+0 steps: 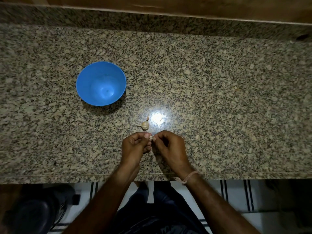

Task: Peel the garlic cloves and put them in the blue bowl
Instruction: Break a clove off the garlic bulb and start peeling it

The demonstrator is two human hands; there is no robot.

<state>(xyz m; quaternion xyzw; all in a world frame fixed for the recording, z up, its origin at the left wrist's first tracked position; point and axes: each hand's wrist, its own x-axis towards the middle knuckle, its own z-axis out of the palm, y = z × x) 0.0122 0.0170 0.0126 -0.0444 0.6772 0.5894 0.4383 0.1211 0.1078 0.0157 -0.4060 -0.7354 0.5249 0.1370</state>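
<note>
Both hands over the near edge of the granite counter (219,98), fingertips meeting. Left hand (135,146) is curled, pinching a small garlic clove (150,137). Right hand (170,147) is curled too, thumb and fingertips nipping the same clove from the other side. Thread band (190,176) on the right wrist.

Just beyond the fingertips, apart from them: partial garlic bulb (144,124) lying on the counter, stem end pointing left. A small loose garlic piece (147,117) sits just past it.

Farther back and to the left, well apart from the hands: blue bowl (87,85), upright, only its bare blue bottom showing inside.
</note>
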